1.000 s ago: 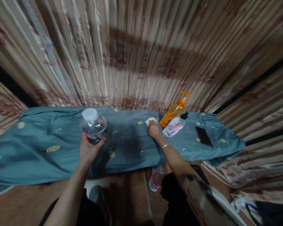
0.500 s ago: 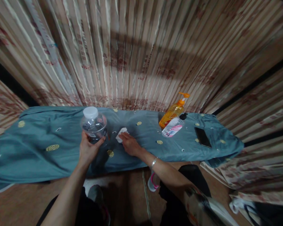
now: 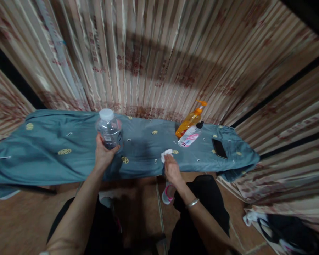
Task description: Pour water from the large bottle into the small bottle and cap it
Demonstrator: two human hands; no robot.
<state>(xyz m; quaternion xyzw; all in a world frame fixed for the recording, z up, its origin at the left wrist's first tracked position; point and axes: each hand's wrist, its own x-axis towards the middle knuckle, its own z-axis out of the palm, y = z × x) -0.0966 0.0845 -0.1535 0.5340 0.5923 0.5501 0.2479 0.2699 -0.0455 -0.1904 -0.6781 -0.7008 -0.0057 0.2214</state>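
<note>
A clear plastic jar (image 3: 110, 132) with a white lid stands on the teal cloth on the left, and my left hand (image 3: 104, 154) is wrapped round its near side. My right hand (image 3: 172, 170) grips a crumpled white tissue (image 3: 166, 155) close to the cloth's front edge. Behind and to the right of that hand are an orange pump bottle (image 3: 187, 124) and a clear bottle with a pink label and black top (image 3: 190, 136), side by side. Whether the tissue presses on the cloth I cannot tell.
The teal cloth (image 3: 79, 166) with yellow pineapple prints covers a long narrow table. A black phone (image 3: 219, 148) lies toward its right end. Pleated curtains (image 3: 149, 53) hang behind and on both sides. A dark bag (image 3: 287, 230) rests on the floor at lower right.
My right hand has moved right and toward me with the tissue, away from the jar. My left hand still holds the jar. The whole view has shifted slightly.
</note>
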